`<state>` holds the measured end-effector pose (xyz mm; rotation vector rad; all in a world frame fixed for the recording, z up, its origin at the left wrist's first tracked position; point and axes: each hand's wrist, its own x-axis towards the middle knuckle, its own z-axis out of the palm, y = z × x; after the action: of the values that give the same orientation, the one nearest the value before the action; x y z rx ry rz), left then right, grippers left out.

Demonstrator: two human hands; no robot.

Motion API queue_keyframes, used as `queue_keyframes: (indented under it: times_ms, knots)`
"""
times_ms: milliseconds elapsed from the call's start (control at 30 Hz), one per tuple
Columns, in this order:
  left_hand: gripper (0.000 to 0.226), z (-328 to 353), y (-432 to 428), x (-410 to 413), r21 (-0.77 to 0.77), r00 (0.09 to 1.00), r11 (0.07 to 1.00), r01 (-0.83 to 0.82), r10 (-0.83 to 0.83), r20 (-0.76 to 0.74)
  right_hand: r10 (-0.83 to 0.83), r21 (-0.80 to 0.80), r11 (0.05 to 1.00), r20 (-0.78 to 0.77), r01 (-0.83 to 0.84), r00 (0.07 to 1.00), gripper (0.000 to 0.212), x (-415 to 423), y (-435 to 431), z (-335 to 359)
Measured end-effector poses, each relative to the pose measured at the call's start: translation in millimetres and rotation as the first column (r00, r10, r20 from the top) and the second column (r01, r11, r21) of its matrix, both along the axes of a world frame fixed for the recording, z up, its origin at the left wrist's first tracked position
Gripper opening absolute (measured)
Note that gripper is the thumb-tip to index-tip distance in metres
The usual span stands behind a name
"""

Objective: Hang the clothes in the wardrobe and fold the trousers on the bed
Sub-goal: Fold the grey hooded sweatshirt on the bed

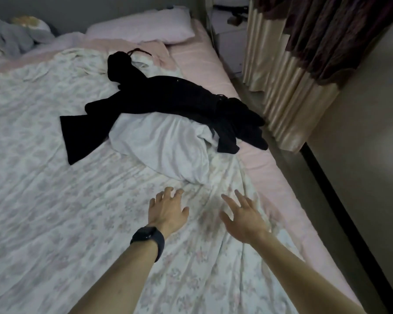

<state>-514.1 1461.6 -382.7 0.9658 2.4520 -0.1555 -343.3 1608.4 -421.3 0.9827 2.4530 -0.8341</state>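
**A:** Hand pose?

**B:** Both forearms are hanging out over the bed (213,71), bare, palms facing down. The left hand (168,210) is hovering low over the floral sheet (55,177) with fingers spread and tips slightly crooked, gripping nothing. Can't tell if the tips are touching the fabric. It's wearing a black watch (149,240) on the wrist and a thin ring (179,194) on one finger.

**A:** Right?

**B:** The right hand (243,215) is sitting just beside the left one, a bit nearer the bed's right edge. Fingers are fanned apart and mostly straight, thumb out, also holding nothing. The two hands aren't touching each other.

**A:** Where's the target?

**B:** The black clothes (173,98) are lying well ahead of both hands, on the right half of the bed. They're sprawling in a crumpled diagonal heap, partly draping over a white bedding bundle (163,146). That bundle is sitting between the hands and the heap.

**A:** Appearance?

**B:** Very dark, little detail showing. One flared flat piece (82,137) is trailing left onto the floral sheet, and the other end is bunching near the right edge. A thin dark loop (138,51) is sticking out at the far end. Can't tell which pieces are trousers.

**A:** Surroundings?

**B:** A pillow (143,26) is lying at the head and a curtain (293,64) is hanging to the right.
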Motion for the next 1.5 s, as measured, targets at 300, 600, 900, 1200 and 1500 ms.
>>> queue_keyframes:
  times_ms: [300, 600, 900, 1200, 1500]
  knots:
    - [0.071, -106.6, 71.5, -51.6, 0.112, 0.921, 0.953, 0.282, -0.236, -0.311, 0.112, -0.012, 0.994, 0.051, -0.111, 0.992, 0.06, -1.5, -14.4, -137.1]
    - [0.034, 10.8, 81.7, -72.2, 0.281, 0.985, 0.954, 0.104, -0.059, -0.162, 0.296, -0.247, 0.94, 0.257, -0.234, 0.92, 0.077, -24.5, 27.6, -96.8]
    - [0.042, 239.8, 2.6, -71.5, 0.393, 0.968, 0.913, 0.11, -0.01, -0.25, -0.274, -0.232, 0.949, -0.282, 0.212, 0.919, 0.112, -50.5, 19.1, 104.4]
    - [0.029, 396.7, -104.0, -57.5, 0.674, 0.932, 0.735, 0.073, 0.19, -0.308, -0.059, -0.097, 0.995, -0.391, 0.023, 0.919, 0.025, -83.9, -57.8, 231.5]
    - [0.023, 342.4, -266.5, -23.0, 0.602, 0.938, 0.773, -0.201, 0.329, -0.11, 0.021, 0.027, 1.0, -0.433, -0.01, 0.901, 0.015, -25.9, -154.0, 227.6]
